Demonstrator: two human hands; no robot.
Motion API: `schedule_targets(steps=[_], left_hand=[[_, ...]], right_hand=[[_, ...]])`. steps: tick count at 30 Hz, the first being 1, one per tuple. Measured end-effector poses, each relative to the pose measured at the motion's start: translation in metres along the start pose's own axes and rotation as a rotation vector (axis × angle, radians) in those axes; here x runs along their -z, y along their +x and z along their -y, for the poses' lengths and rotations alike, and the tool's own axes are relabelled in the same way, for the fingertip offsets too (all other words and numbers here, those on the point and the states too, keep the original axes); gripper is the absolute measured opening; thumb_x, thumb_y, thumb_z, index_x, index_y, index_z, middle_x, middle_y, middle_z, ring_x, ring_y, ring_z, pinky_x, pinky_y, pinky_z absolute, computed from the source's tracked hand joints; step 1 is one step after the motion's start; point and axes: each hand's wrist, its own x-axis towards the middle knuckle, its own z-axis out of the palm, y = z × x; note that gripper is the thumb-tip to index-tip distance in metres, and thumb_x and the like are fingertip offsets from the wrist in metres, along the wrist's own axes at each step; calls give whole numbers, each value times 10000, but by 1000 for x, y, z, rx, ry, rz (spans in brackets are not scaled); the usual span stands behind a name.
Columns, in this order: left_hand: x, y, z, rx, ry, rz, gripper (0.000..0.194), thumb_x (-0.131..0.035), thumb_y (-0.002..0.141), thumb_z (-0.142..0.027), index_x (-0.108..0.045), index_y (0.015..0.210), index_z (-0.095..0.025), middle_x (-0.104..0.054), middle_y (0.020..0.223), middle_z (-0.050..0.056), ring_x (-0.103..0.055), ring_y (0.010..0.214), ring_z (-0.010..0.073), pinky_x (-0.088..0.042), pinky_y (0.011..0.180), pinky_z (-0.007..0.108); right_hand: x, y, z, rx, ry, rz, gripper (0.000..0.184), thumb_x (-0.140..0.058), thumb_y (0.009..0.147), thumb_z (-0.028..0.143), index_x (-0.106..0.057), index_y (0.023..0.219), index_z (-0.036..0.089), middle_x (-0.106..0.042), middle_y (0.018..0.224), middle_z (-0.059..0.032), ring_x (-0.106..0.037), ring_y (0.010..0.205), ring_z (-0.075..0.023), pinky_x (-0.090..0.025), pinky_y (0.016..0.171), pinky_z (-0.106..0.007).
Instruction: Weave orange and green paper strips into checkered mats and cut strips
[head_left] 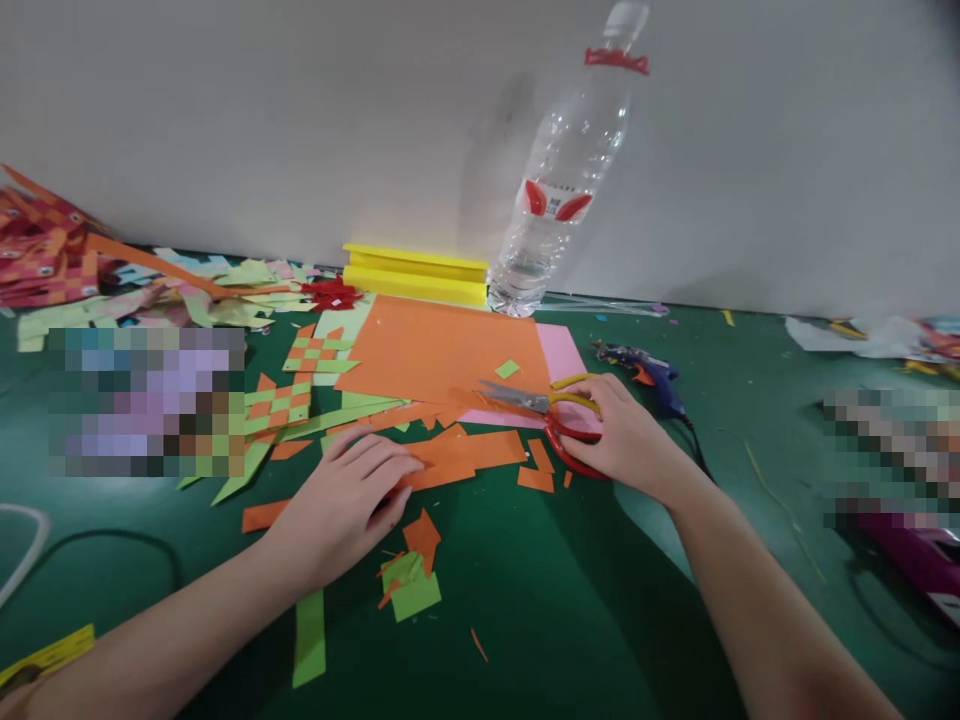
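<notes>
My left hand (346,500) lies flat, fingers together, pressing on orange paper strips (469,452) on the green table (570,600). My right hand (626,435) rests on a pair of scissors (544,405) with red and yellow handles, fingers curled over the handles. The metal blades point left over a large orange sheet (442,350). A pink sheet (562,352) lies under the orange one.
A clear plastic bottle (564,170) leans by the wall beside a yellow folded stack (416,273). Woven orange-green paper pieces (292,395) lie left. A blue glue gun (651,372) sits right. Paper scraps (409,580) litter the front.
</notes>
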Motion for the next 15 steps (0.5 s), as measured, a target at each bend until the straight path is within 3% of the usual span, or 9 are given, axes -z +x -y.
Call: schedule_targets(steps=[7, 15], left_hand=[[0, 1, -1, 20, -16, 6, 175, -432, 965, -173, -570, 1062, -221, -694, 1037, 42, -617, 966, 199, -386, 1022, 458], [-1, -2, -1, 20, -17, -5, 238, -411, 975, -168, -576, 1139, -222, -686, 1104, 55, -604, 1007, 205, -409, 993, 442]], right_hand=[[-1, 0, 6, -31, -121, -99, 436, -714, 699, 329, -519, 1081, 248, -613, 1227, -100, -542, 1192, -326, -422, 967, -515], [8, -2, 2, -7, -7, -1, 420, -689, 723, 295, -503, 1098, 268, -608, 1244, -84, -539, 1210, -315, -393, 985, -510]])
